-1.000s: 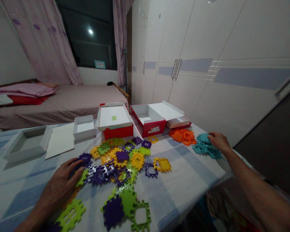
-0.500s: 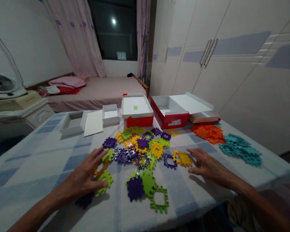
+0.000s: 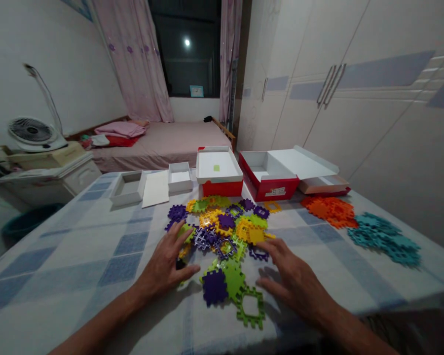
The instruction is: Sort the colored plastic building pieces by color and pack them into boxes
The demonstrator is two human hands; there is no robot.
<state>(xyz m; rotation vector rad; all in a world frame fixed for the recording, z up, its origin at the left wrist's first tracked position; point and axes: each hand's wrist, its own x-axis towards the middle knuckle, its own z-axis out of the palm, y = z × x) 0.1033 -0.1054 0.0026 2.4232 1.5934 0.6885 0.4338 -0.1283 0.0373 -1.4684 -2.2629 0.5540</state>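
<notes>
A mixed pile of notched plastic building pieces lies mid-table, with yellow pieces, purple pieces and green pieces overlapping. My left hand spreads over the pile's left side, fingers apart, partly covering a green piece and a yellow one. At the pile's right edge is my right hand, its thumb and fingers apart. Its fingertips are at the yellow pieces and a purple frame piece. A green frame piece lies at the near end, between the hands.
Orange pieces and teal pieces form separate heaps on the right. Along the back stand a red box, a red box with a white tray on top, and small white boxes. A checked cloth covers the table.
My right hand has moved left, and the yellow pieces near it now lie against the pile. My left hand has shifted inward over the pile's left side. The camera view has turned slightly left.
</notes>
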